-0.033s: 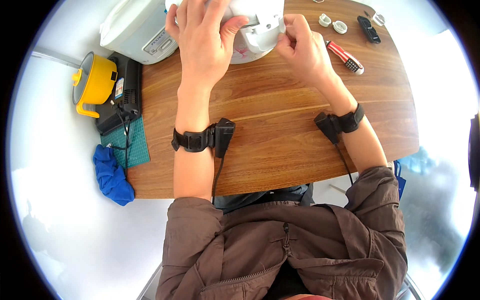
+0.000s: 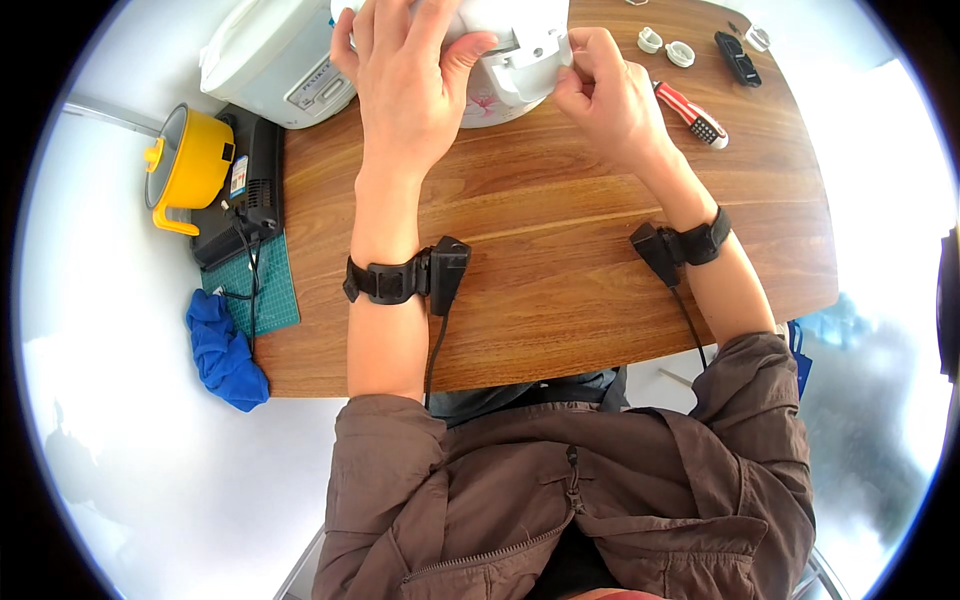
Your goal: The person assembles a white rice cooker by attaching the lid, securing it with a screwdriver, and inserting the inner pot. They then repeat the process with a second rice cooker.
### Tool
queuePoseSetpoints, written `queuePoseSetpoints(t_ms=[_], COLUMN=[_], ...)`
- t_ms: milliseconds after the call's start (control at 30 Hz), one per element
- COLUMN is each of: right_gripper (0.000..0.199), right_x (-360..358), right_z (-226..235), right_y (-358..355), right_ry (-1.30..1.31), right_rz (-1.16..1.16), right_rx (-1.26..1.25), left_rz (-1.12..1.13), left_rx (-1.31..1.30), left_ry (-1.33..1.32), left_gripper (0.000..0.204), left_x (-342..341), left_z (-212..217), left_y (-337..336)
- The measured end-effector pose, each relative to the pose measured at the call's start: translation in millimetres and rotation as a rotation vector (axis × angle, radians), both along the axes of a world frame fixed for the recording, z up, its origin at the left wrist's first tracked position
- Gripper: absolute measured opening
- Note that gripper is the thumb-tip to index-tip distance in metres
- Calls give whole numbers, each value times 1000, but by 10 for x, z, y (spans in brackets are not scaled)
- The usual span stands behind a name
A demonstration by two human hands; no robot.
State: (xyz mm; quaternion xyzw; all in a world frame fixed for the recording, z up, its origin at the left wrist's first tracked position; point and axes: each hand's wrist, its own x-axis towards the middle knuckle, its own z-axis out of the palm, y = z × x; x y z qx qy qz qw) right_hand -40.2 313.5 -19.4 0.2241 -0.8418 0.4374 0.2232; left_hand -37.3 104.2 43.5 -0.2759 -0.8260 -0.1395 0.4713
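A white rice cooker (image 2: 515, 70) stands at the far edge of the wooden table (image 2: 560, 300). My left hand (image 2: 410, 80) lies over its top, thumb pressed against its side, holding it. At the cooker's front, the fingertips of my right hand (image 2: 610, 100) pinch a white latch part (image 2: 535, 45). Both wrists carry black straps with a small black unit and a cable.
A second white appliance (image 2: 270, 55) stands at the back left. Left of the table edge are a yellow pot (image 2: 190, 160), a black box (image 2: 250, 190), a green cutting mat (image 2: 255, 285) and a blue cloth (image 2: 225, 350). A red-handled tool (image 2: 690, 113), two white caps (image 2: 665, 47) and a black object (image 2: 737, 55) lie at the back right.
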Motion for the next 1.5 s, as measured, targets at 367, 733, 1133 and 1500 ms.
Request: queuePoseSetpoints(t_ms=[367,733,1133,1500], right_gripper=[28,30,42,37], right_x=[-65,-106,-64,-117], right_z=[-84,-160,-172,-171], right_y=[10,-7,59,81], right_ry=[20,53,177,53], right_rz=[115,55,278,198], right_rx=[-41,-63,-79,-68], left_rz=[-6,143,27,-97], left_rx=[-18,-96,-37,-94], left_ry=[-6,-32,-54,53], left_gripper=[51,42,48,103], left_x=[-4,-77,36,-39], left_z=[-4,-254,22,-172], left_y=[-10,-153,-8,-227])
